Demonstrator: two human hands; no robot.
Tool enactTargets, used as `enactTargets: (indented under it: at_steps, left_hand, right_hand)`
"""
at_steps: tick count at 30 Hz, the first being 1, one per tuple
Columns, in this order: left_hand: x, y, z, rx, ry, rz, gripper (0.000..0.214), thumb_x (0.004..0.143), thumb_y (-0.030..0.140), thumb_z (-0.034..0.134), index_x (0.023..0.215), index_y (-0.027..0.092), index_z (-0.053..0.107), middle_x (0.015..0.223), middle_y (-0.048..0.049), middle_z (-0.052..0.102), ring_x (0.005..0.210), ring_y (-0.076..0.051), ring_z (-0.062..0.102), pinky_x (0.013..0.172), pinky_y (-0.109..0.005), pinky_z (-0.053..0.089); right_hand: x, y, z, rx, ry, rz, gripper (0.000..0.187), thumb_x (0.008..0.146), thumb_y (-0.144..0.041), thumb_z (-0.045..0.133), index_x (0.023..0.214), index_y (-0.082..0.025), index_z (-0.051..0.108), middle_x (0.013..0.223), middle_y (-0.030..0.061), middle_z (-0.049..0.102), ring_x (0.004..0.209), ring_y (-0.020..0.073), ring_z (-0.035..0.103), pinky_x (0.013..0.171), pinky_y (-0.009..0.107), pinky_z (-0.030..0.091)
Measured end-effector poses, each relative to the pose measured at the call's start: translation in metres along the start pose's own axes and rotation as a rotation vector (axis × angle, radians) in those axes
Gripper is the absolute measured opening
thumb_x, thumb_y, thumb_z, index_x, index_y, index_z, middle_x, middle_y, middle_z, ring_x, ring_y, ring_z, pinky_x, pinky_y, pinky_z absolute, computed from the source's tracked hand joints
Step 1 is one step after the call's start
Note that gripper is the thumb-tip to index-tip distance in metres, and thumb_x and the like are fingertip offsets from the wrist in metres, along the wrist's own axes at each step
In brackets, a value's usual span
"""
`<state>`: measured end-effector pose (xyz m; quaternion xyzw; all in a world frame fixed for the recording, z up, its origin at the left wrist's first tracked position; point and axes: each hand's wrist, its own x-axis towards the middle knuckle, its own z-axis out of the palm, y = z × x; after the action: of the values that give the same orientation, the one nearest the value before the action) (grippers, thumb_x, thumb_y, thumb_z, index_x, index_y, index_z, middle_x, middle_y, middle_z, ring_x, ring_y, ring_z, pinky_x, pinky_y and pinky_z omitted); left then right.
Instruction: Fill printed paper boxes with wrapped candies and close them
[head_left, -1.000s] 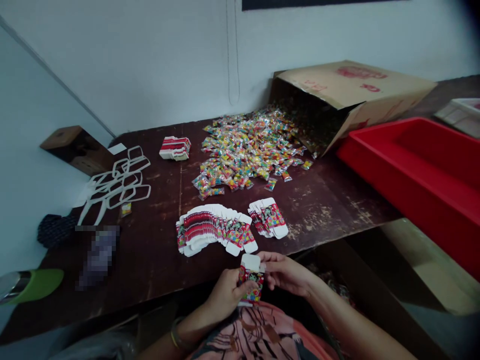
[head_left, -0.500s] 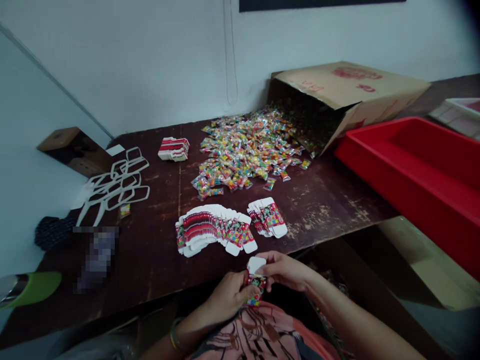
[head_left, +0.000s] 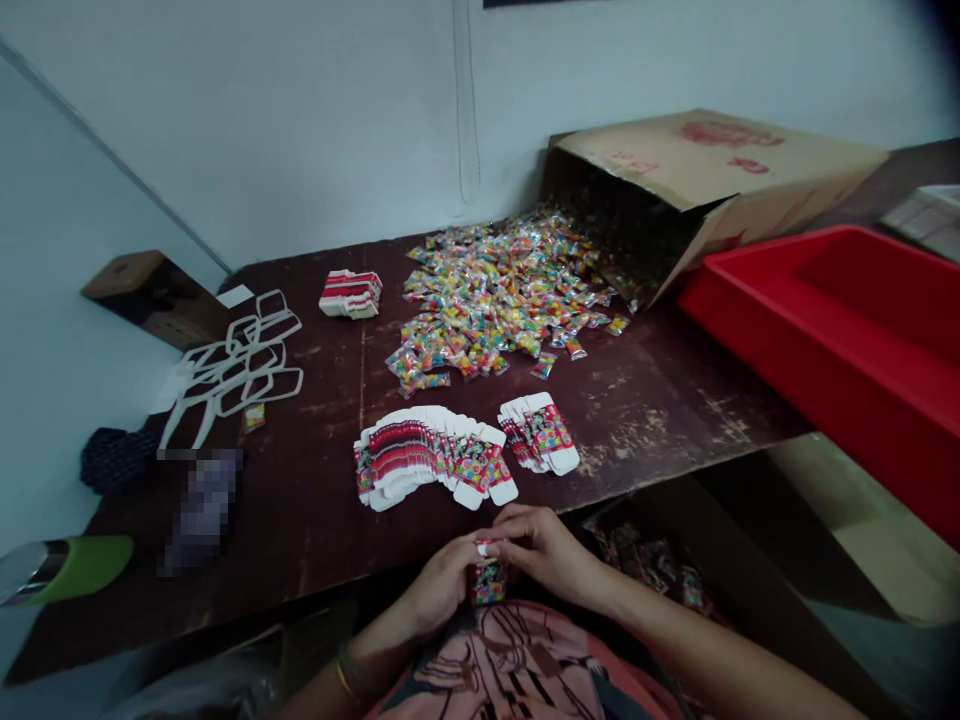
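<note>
Close to my lap, a small printed carton (head_left: 490, 583) in red with bright colours sits between both hands. My left hand (head_left: 444, 582) grips its left side, fingers closed. My right hand (head_left: 553, 552) has its fingers closed at the carton's top, where only a sliver of white flap shows. Just beyond, a fanned row of flat cartons (head_left: 420, 450) with white flaps lies on the table, and a smaller stack of flat cartons (head_left: 541, 435) sits to its right. Farther back is a heap of small clear candy packets (head_left: 495, 300).
A cardboard box (head_left: 720, 160) lies on its side behind the packets. The red tray (head_left: 817, 310) juts over the table's right edge. Another carton stack (head_left: 351, 294), white loops (head_left: 251, 360) and a green-and-silver object (head_left: 82, 570) are to the left. Filled cartons or packs (head_left: 652, 565) show below the table edge.
The carton's raised white flap is now mostly out of sight under my fingers. Both hands have shifted slightly left and closer together. The view has tilted a little.
</note>
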<state>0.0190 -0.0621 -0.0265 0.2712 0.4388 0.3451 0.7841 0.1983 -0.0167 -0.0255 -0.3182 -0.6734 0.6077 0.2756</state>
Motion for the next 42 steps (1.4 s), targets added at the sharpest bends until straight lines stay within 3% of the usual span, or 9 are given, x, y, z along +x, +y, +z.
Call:
enactTargets:
  at_steps: [5,13,16,19,25,30,34,37,42]
  left_hand:
    - [-0.003,-0.001,-0.006,-0.155,-0.124,-0.037,0.05,0.069,0.013,0.059,0.118,0.018,0.063,0.111,-0.0085,0.066,0.107,-0.024,0.057,0.1,-0.04,0.035]
    - [-0.005,0.001,-0.009,0.164,-0.06,-0.013,0.059,0.076,0.018,0.06,0.134,0.022,0.049,0.129,-0.0082,0.057,0.116,-0.024,0.052,0.1,-0.039,0.037]
    - [-0.006,0.02,-0.004,0.518,0.021,0.046,0.045,0.081,0.026,0.059,0.125,0.017,0.055,0.119,-0.0087,0.064,0.109,-0.024,0.056,0.097,-0.036,0.039]
    - [-0.012,0.044,-0.007,0.842,0.107,0.074,0.027,0.076,0.021,0.059,0.102,0.015,0.062,0.096,-0.0046,0.068,0.092,-0.02,0.06,0.085,-0.029,0.043]
    - [-0.039,0.081,-0.036,1.159,0.065,-0.059,0.026,0.06,0.008,0.058,0.083,0.018,0.059,0.074,0.005,0.058,0.071,-0.013,0.051,0.063,-0.021,0.036]
    - [-0.027,0.074,-0.034,0.756,0.279,0.073,0.021,0.073,0.026,0.062,0.088,0.018,0.05,0.08,0.0009,0.058,0.075,-0.017,0.057,0.065,-0.027,0.047]
    - [0.006,0.056,-0.008,0.391,0.266,0.117,0.053,0.076,0.039,0.065,0.12,0.019,0.042,0.102,-0.0064,0.059,0.089,-0.023,0.061,0.063,-0.032,0.056]
    - [0.023,0.046,0.01,0.306,0.16,0.134,0.057,0.074,0.037,0.069,0.124,0.018,0.047,0.108,-0.0085,0.06,0.087,-0.021,0.061,0.064,-0.031,0.057]
    - [0.023,0.039,0.015,0.347,0.088,0.115,0.054,0.077,0.031,0.066,0.126,0.017,0.048,0.107,-0.0089,0.061,0.088,-0.02,0.061,0.065,-0.03,0.057]
  right_hand:
    - [0.001,0.002,-0.006,-0.198,-0.064,-0.142,0.027,0.095,-0.032,0.05,0.113,-0.024,0.069,0.097,0.0059,0.064,0.088,0.0147,0.06,0.077,0.024,0.048]
    - [-0.009,0.004,-0.014,-0.598,-0.194,-0.37,0.033,0.093,-0.023,0.048,0.124,-0.022,0.059,0.109,0.0095,0.062,0.094,0.0187,0.055,0.083,0.031,0.047]
    - [0.025,0.003,-0.057,-0.547,-0.068,-0.38,0.025,0.093,-0.027,0.051,0.112,-0.025,0.067,0.112,0.0067,0.061,0.101,0.0174,0.056,0.089,0.03,0.047]
    - [0.08,0.011,-0.125,-0.69,0.387,-0.201,0.025,0.091,-0.024,0.051,0.109,-0.024,0.068,0.118,0.0086,0.06,0.11,0.0217,0.053,0.097,0.037,0.044]
    - [0.137,0.04,-0.206,-0.664,0.554,-0.076,0.019,0.078,-0.014,0.061,0.096,-0.017,0.068,0.103,0.0121,0.067,0.102,0.0256,0.058,0.097,0.041,0.042]
    - [0.094,0.025,-0.17,-0.5,0.694,-0.041,0.024,0.093,-0.024,0.04,0.108,-0.016,0.057,0.098,0.012,0.068,0.087,0.0213,0.063,0.08,0.036,0.05]
    - [0.043,-0.011,-0.09,-0.157,0.311,-0.199,0.016,0.089,-0.034,0.057,0.09,-0.02,0.064,0.106,0.0063,0.066,0.096,0.019,0.063,0.081,0.03,0.05]
    - [0.028,-0.029,-0.05,-0.185,0.321,-0.245,0.012,0.087,-0.032,0.062,0.091,-0.023,0.068,0.092,0.0036,0.068,0.089,0.0173,0.061,0.081,0.03,0.047]
    - [0.038,-0.03,-0.055,-0.409,0.499,-0.255,0.011,0.086,-0.032,0.064,0.085,-0.021,0.067,0.081,0.0034,0.068,0.079,0.0191,0.058,0.077,0.034,0.042]
